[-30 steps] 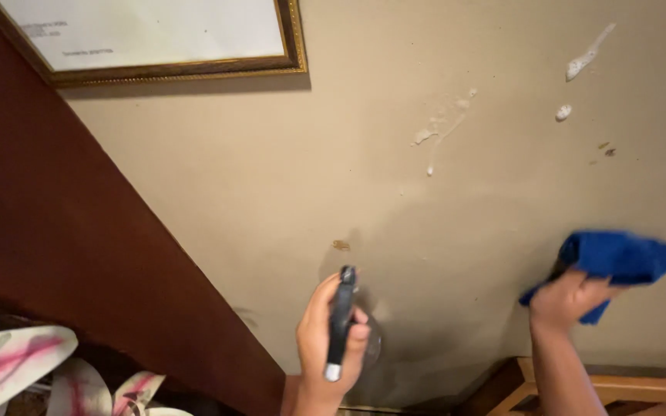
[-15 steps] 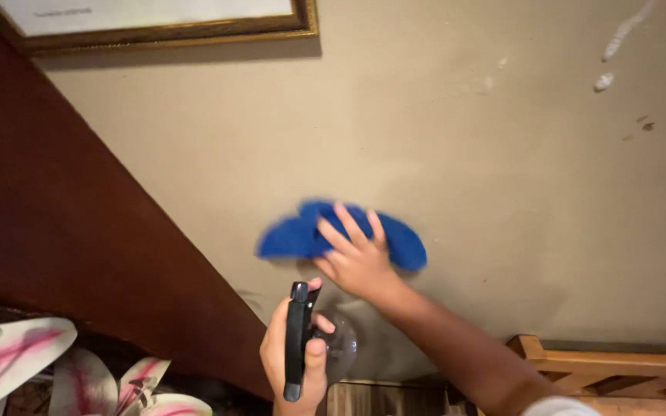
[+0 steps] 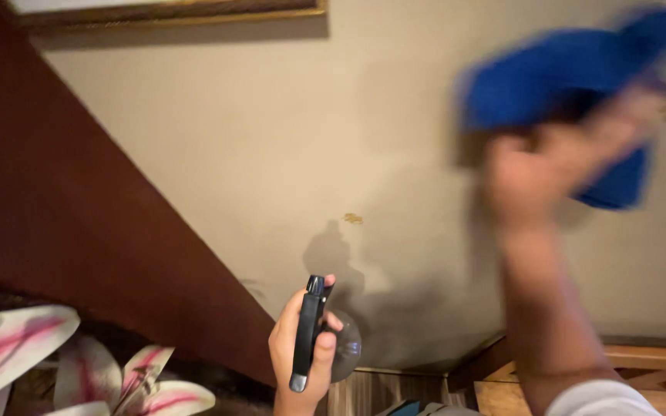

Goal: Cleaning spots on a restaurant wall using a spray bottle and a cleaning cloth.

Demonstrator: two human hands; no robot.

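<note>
Gilt picture frame (image 3: pixel 171 11); pink-white lilies (image 3: pixel 17 350)

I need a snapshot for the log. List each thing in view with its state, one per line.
left hand: closed around the spray bottle
spray bottle: held upright, nozzle toward the wall
right hand: blurred, raised against the wall, on the blue cloth
blue cloth: bunched, blurred, pressed to the wall
wall: small brownish spot near the middle
picture frame: hanging

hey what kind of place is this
Likely a room in a home: a beige painted wall, a gold-framed picture hung on it, pink-and-white flowers, and wooden furniture below.
</note>
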